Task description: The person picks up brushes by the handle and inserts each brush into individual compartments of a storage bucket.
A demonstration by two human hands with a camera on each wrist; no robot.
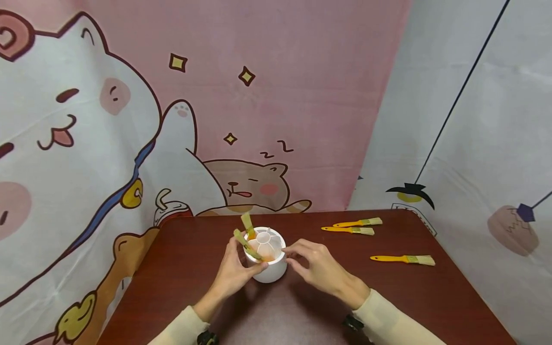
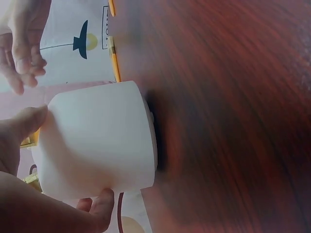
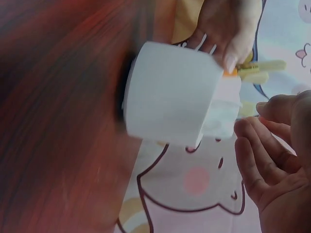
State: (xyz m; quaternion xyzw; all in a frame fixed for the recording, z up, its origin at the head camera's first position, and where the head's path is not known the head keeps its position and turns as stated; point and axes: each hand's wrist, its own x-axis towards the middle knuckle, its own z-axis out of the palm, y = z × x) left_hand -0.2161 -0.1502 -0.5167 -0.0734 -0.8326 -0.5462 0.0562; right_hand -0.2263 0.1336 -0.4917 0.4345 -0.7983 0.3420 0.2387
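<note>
A white round pen holder [image 1: 271, 274] with divided compartments stands at the middle of the table. My left hand [image 1: 230, 275] grips it from the left, thumb at the near rim and fingers round the far side. Two flat paintbrushes lean in its left compartments, bristles up: one nearer brush [image 1: 246, 243] and one farther brush [image 1: 247, 223]. Just right of the rim is my right hand [image 1: 321, 268], its fingers loosely bent. In the right wrist view nothing shows between those fingers [image 3: 265, 150], and they look apart from the holder [image 3: 170, 92].
On the right of the dark red wooden table [image 1: 181, 268] lie three yellow-handled paintbrushes: two close together at the back, an upper brush [image 1: 358, 223] and a lower brush [image 1: 348, 230], and a nearer brush [image 1: 403, 259]. A cartoon-printed cloth [image 1: 302, 96] hangs behind the table.
</note>
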